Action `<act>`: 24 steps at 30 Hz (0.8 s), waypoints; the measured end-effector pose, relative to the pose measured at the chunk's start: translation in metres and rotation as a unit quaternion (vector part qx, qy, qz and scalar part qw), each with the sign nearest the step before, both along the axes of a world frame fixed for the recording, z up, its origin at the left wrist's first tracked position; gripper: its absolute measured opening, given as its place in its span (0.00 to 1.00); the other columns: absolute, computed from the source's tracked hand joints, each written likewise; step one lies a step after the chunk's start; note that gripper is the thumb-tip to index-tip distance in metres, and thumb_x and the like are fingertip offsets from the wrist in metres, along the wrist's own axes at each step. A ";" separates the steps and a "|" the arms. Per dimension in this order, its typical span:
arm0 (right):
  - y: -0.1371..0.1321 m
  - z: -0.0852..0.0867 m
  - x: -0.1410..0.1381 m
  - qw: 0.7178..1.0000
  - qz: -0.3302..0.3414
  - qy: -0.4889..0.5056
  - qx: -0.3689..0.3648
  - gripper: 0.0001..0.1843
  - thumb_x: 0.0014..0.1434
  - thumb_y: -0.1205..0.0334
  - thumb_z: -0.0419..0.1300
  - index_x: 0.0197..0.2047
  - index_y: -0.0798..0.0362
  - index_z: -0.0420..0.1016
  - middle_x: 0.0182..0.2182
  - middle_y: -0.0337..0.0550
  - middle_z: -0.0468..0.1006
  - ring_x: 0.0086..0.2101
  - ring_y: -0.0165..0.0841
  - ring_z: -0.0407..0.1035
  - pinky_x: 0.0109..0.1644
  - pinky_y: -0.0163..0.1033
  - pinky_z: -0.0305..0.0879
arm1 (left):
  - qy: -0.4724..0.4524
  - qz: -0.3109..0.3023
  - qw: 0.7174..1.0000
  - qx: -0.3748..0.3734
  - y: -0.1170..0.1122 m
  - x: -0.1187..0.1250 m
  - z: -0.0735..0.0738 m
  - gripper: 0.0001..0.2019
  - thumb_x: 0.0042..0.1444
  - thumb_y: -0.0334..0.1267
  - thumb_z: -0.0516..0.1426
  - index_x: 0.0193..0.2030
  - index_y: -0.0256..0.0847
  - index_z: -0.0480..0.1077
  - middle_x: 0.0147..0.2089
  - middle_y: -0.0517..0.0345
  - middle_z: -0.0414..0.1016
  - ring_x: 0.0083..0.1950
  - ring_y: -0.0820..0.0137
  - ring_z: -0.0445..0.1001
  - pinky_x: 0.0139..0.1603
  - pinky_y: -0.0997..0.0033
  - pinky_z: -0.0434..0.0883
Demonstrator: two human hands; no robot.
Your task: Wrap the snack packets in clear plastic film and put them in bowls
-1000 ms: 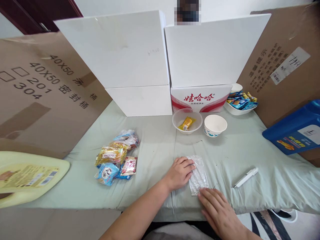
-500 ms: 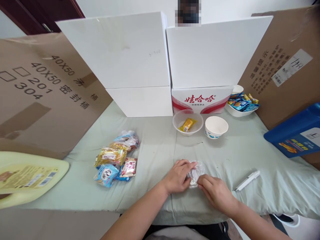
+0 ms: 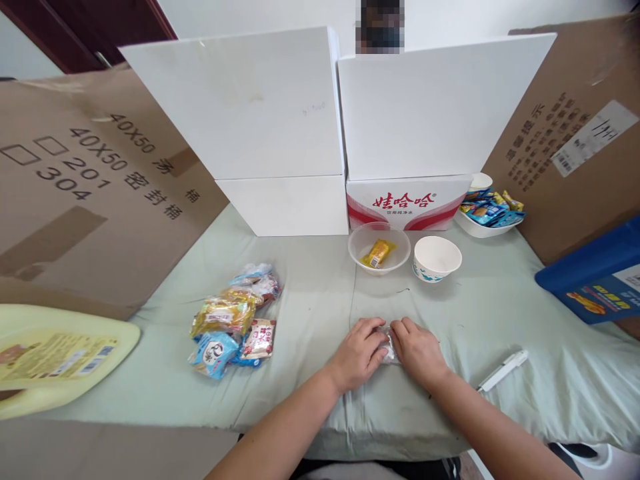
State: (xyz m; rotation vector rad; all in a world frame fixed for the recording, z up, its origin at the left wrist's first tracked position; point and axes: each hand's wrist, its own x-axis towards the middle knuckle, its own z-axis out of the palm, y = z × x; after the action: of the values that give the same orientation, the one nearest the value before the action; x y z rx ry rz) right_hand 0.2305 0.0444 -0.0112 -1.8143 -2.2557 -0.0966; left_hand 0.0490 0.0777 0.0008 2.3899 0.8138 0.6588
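Observation:
Between both hands, on the green cloth near its front, lies a small, shiny, crinkled clear-and-silver packet (image 3: 389, 347). My left hand (image 3: 357, 353) presses its curled fingers on the packet's left side. From the right, my right hand (image 3: 417, 350) grips the packet with bent fingers. Most of the packet is hidden under the fingers, and its contents cannot be made out. Beyond the hands stand a translucent bowl (image 3: 357, 257) holding a yellow wrapped snack (image 3: 379, 253) and a white paper bowl (image 3: 436, 257).
Several wrapped snacks (image 3: 225, 320) are heaped at left. A white pen (image 3: 503, 371) lies at right. White boxes (image 3: 280, 107) wall off the back; brown cartons (image 3: 90, 193) flank the sides. A blue bottle (image 3: 595, 280), a yellow jug (image 3: 65, 360) and a snack-filled white dish (image 3: 485, 229) stand around.
My right hand has moved up and over the packet, closer to my left hand, covering more of it. The view has shifted slightly.

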 end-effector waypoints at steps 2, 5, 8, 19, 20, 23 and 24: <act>0.000 -0.001 -0.001 1.000 0.000 -0.003 0.005 0.11 0.67 0.65 0.49 0.35 0.52 0.70 0.29 0.40 0.71 0.25 0.29 0.64 0.29 0.36 0.50 | 0.028 0.043 0.999 0.017 -0.001 0.004 0.000 0.10 0.58 0.35 0.56 0.46 0.40 0.70 0.54 0.47 0.69 0.58 0.56 0.65 0.59 0.49 0.66; 0.002 0.000 0.004 1.000 -0.009 -0.010 0.014 0.10 0.67 0.63 0.50 0.35 0.52 0.71 0.29 0.40 0.71 0.25 0.29 0.64 0.29 0.36 0.50 | 0.036 0.093 0.994 0.034 -0.003 0.008 -0.002 0.14 0.52 0.34 0.60 0.46 0.39 0.70 0.53 0.46 0.69 0.58 0.54 0.63 0.59 0.46 0.65; 0.008 0.006 0.019 0.998 -0.049 -0.017 0.031 0.10 0.66 0.66 0.50 0.38 0.54 0.72 0.30 0.44 0.71 0.27 0.32 0.65 0.30 0.37 0.53 | 0.031 0.102 0.994 0.038 -0.003 0.008 -0.005 0.17 0.49 0.34 0.61 0.48 0.38 0.69 0.54 0.46 0.68 0.59 0.53 0.62 0.60 0.45 0.65; -0.027 0.007 0.005 0.986 0.151 0.064 0.034 0.16 0.61 0.71 0.54 0.51 0.52 0.71 0.51 0.47 0.74 0.54 0.38 0.63 0.56 0.45 0.63 | 0.004 0.092 0.995 0.031 -0.002 0.003 -0.006 0.18 0.51 0.30 0.56 0.51 0.39 0.68 0.55 0.46 0.67 0.59 0.54 0.62 0.60 0.46 0.64; -0.031 0.006 0.004 0.986 0.149 0.066 0.025 0.16 0.60 0.72 0.55 0.51 0.53 0.71 0.50 0.47 0.74 0.52 0.38 0.65 0.55 0.44 0.64 | -0.015 0.099 0.995 0.031 -0.002 0.002 -0.007 0.18 0.52 0.28 0.55 0.50 0.39 0.68 0.54 0.46 0.67 0.58 0.56 0.63 0.59 0.47 0.65; -0.033 0.010 0.015 0.984 0.163 0.072 -0.004 0.14 0.60 0.73 0.53 0.46 0.52 0.74 0.42 0.45 0.77 0.42 0.35 0.69 0.46 0.40 0.69 | -0.068 0.133 0.988 0.024 -0.001 0.001 -0.008 0.15 0.52 0.26 0.53 0.47 0.40 0.68 0.51 0.47 0.68 0.54 0.59 0.66 0.57 0.50 0.68; -0.029 0.015 0.023 0.982 0.171 0.075 0.000 0.14 0.61 0.74 0.52 0.45 0.52 0.74 0.41 0.45 0.78 0.40 0.34 0.70 0.44 0.39 0.70 | -0.078 0.140 0.987 0.020 0.000 0.001 -0.008 0.14 0.52 0.27 0.52 0.46 0.40 0.68 0.50 0.48 0.68 0.53 0.59 0.67 0.55 0.50 0.68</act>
State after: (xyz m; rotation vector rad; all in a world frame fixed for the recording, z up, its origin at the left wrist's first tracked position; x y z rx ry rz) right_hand 0.2539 0.0156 0.0035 -1.3565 -2.4157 0.0985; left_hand 0.0502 0.0774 -0.0072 2.2450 1.0862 0.9676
